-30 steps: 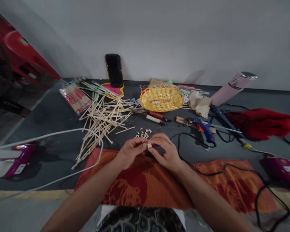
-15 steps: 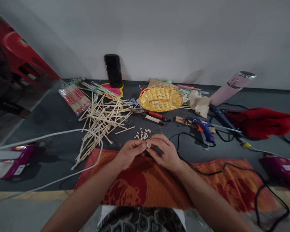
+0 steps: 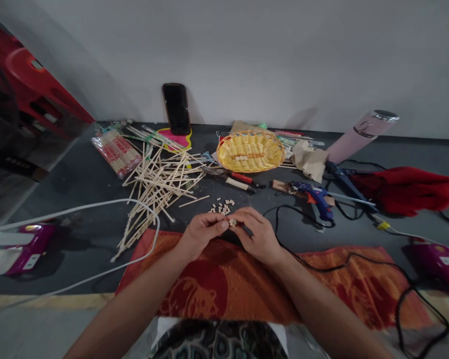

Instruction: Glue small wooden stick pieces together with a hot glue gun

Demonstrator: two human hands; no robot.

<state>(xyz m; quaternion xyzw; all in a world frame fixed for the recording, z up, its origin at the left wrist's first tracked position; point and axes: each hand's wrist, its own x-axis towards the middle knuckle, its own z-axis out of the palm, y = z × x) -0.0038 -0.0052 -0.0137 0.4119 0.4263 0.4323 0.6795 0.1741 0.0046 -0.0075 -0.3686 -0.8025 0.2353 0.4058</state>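
Observation:
Between the fingertips of both hands is a small cluster of cut wooden stick pieces, pale and roughly round. My left hand pinches it from the left, thumb on the near side. From the right, my right hand holds it with thumb and forefinger. Just beyond the fingers, several short cut stick pieces lie loose on the dark table. Under my forearms an orange and red towel is spread along the near edge.
Long wooden sticks lie heaped at left near a wrapped stick bundle. Pliers rest before a yellow wicker basket. A blue glue gun with a black cord is at right. A phone leans on the wall.
The small cluster has turned slightly between my fingertips. Both hands otherwise keep almost the same place and grip.

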